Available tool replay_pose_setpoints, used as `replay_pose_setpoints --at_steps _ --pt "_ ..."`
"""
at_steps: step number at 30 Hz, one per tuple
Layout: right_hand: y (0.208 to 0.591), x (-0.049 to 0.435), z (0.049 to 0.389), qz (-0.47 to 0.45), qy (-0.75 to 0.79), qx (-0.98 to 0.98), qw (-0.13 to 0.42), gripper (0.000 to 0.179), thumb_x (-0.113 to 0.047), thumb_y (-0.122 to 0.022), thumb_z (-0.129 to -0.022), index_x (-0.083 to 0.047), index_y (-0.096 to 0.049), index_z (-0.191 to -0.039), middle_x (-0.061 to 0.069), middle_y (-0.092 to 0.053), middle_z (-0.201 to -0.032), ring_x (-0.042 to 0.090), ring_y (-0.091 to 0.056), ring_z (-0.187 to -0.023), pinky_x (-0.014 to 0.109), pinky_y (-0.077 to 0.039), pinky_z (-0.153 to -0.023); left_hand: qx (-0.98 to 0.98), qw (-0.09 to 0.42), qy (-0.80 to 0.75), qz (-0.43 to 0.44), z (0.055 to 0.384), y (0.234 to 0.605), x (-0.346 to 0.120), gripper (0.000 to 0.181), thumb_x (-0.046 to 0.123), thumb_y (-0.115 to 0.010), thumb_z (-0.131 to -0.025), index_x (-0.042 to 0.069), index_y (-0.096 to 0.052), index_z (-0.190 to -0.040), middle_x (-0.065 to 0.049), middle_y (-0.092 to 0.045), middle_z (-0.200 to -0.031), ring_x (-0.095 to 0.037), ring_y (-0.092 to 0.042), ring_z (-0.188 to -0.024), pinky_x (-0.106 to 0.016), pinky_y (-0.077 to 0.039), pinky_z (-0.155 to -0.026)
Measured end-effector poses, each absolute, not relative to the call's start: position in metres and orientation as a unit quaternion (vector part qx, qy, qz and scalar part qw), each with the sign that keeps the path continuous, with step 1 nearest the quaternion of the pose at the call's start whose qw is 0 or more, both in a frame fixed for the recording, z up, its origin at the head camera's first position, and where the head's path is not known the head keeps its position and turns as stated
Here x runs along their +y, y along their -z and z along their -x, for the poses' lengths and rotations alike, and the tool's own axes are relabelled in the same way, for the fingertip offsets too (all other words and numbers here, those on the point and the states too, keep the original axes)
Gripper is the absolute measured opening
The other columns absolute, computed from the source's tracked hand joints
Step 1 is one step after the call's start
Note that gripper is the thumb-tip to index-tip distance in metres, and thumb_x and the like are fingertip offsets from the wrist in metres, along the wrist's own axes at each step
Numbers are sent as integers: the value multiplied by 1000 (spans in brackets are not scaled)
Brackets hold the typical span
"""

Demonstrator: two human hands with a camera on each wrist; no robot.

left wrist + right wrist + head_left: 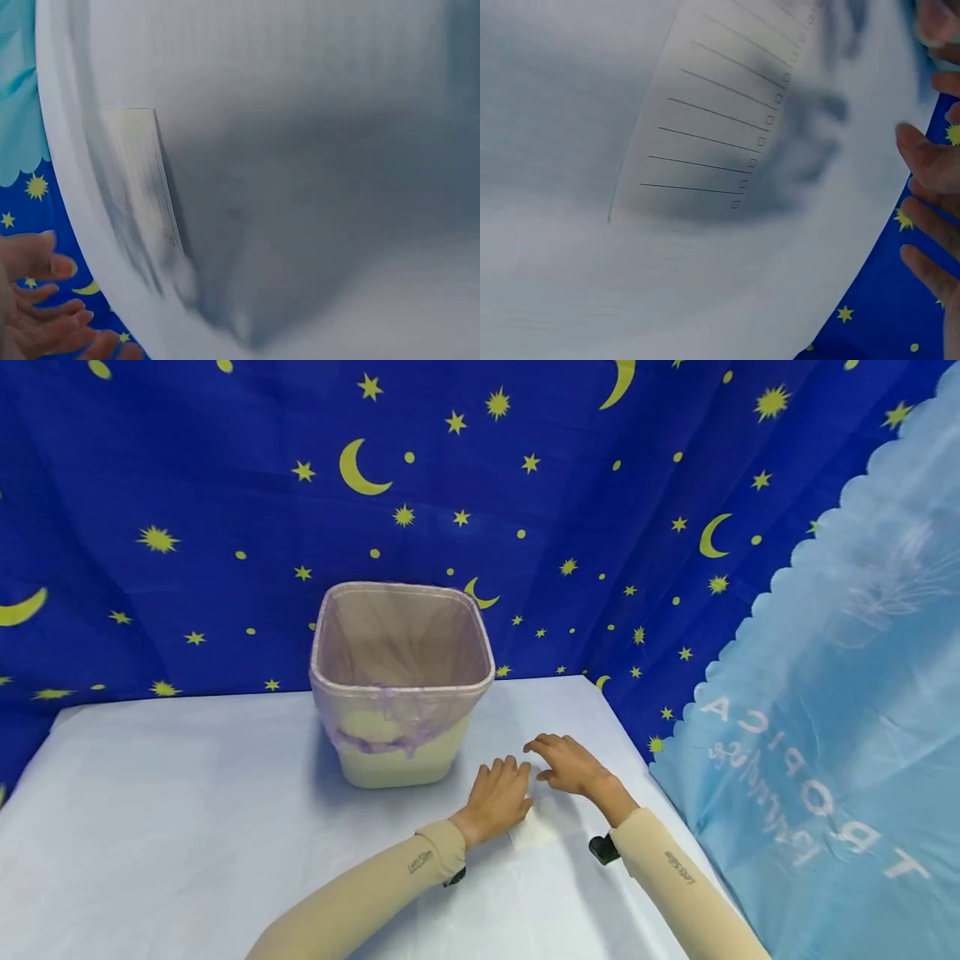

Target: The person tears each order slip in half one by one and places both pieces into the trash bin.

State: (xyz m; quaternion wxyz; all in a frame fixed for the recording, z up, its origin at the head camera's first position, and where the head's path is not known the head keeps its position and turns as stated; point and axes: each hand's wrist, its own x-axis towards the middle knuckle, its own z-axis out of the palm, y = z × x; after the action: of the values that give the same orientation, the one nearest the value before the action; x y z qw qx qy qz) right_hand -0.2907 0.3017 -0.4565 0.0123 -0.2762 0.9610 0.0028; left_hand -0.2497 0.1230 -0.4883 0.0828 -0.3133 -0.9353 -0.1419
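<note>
A pale slip of paper (543,827) lies on the white-covered table, partly in the shadow of the hands. Ruled lines and a column of small checkboxes show on this lined paper (705,120) in the right wrist view. My left hand (495,802) hovers over its far left side with relaxed fingers. Just to the right, my right hand (572,766) reaches inward above the table, its fingers loosely bent. Neither hand holds anything that I can see. In the left wrist view the paper (142,180) appears narrow and slanted, apart from the fingers.
A cream bin (397,768) lined with a thin purple bag stands left of the hands, near the table's back edge. Behind hangs a blue cloth (247,485) with yellow moons and stars. A light-blue curtain (840,735) hangs at the right.
</note>
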Motion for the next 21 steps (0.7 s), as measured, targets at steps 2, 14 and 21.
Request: replay_pose_setpoints --at_steps 2,14,21 --pt "459 304 291 273 -2 961 28 46 -18 -79 -80 -10 -63 -123 9 -63 -123 28 -59 -116 49 -46 -95 -942 49 155 295 252 490 125 55 41 -72 -87 6 -57 -127 -9 -62 -106 -24 -60 -92 -40 -51 -77" --pt "473 309 291 232 27 968 93 53 -28 -82 -77 -13 -63 -124 7 -60 -123 25 -56 -117 47 -43 -98 -953 -8 153 262 263 499 137 67 45 -85 -69 3 -61 -117 -12 -60 -100 -26 -58 -90 -42 -49 -80" --pt "485 315 287 231 44 965 116 54 -25 -85 -73 -16 -63 -121 4 -60 -118 23 -57 -111 45 -45 -96 -956 -14 132 261 263 511 147 72 51 -86 -64 3 -64 -114 -13 -60 -99 -27 -57 -92 -44 -50 -79"
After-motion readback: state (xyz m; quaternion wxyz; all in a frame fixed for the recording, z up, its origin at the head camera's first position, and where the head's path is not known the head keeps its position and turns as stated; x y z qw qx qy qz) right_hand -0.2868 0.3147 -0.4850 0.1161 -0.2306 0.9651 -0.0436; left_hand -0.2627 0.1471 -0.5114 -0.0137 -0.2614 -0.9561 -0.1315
